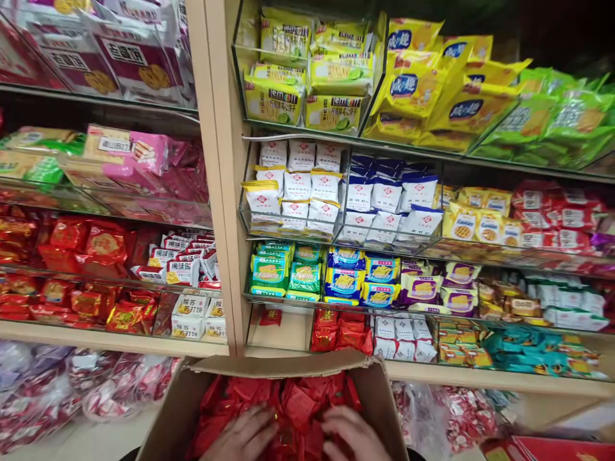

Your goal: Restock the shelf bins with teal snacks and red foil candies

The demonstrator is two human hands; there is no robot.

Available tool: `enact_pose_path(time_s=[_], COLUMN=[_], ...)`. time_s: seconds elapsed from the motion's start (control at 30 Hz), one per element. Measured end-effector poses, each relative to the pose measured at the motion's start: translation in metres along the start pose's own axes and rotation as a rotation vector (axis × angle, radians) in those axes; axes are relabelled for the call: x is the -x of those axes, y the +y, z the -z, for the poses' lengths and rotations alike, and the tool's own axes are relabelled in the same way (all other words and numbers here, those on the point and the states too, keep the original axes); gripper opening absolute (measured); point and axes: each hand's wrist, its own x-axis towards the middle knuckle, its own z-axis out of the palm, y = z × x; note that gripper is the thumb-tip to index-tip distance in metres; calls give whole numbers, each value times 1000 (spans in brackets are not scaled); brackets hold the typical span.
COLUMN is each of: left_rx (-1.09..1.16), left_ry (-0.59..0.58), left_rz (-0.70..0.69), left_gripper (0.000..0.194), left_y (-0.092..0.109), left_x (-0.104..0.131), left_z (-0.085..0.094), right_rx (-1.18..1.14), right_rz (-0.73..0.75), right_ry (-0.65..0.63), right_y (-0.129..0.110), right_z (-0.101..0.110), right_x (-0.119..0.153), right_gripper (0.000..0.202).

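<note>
A cardboard box (281, 366) stands open in front of me, filled with small red wrapped packets (300, 404). Inside it, my left hand (245, 435) lies over the packets on the left, fingers stretched out and slightly apart. My right hand (354, 435) rests on the packets opposite, with its bent fingers apart and pointing inward. Both hands are a little blurred, and no packet is clearly gripped in either. Just beyond the box, a shelf compartment (288, 330) has a single red packet (270, 316) at its back.
Shelves behind clear panels rise ahead, split by a wooden upright (218, 160). Red packets (341, 330) fill the neighbouring bottom compartment; yellow biscuit packs (408, 83) sit higher. Bagged goods (38, 397) lie below at left, and clear plastic bags (423, 416) at right.
</note>
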Motion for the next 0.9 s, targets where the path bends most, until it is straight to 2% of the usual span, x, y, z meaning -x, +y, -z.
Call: enact_pose_path(time_s=[0.07, 0.13, 0.17, 0.33, 0.43, 0.53, 0.6, 0.67, 0.73, 0.83, 0.9], left_rx=[-7, 31, 71, 304, 385, 423, 449, 540, 764, 1284, 1522], left_ry=[-35, -83, -111, -207, -199, -229, -233, -165, -80, -100, -73], left_rz=[141, 258, 300, 453, 545, 592, 610, 642, 710, 829, 900], left_gripper=[64, 64, 61, 48, 51, 52, 48, 37, 29, 41, 47], left_y=[3, 5, 6, 13, 9, 5, 6, 11, 21, 36, 43], left_x=[-4, -5, -4, 4, 9, 9, 5, -6, -21, -45, -56], left_z=[-21, -33, -36, -32, -30, -25, -16, -6, 3, 5, 0], right_rx=[60, 172, 227, 381, 383, 325, 255, 104, -122, -408, -537], right_rz=[-109, -195, -212, -218, -329, -332, -335, -357, -378, -429, -450], right_ry=[-178, -258, -273, -202, -153, -92, -42, 25, 86, 132, 153], right_y=[-16, -27, -30, -26, -17, -8, -4, -4, -7, -17, -22], right_z=[-33, -55, -62, -81, -81, -72, -63, -55, -49, -47, -47], right_x=[-26, -42, -47, -51, -53, -54, -51, -44, -36, -25, -22], right_gripper=[54, 79, 83, 70, 72, 60, 56, 55, 60, 69, 70])
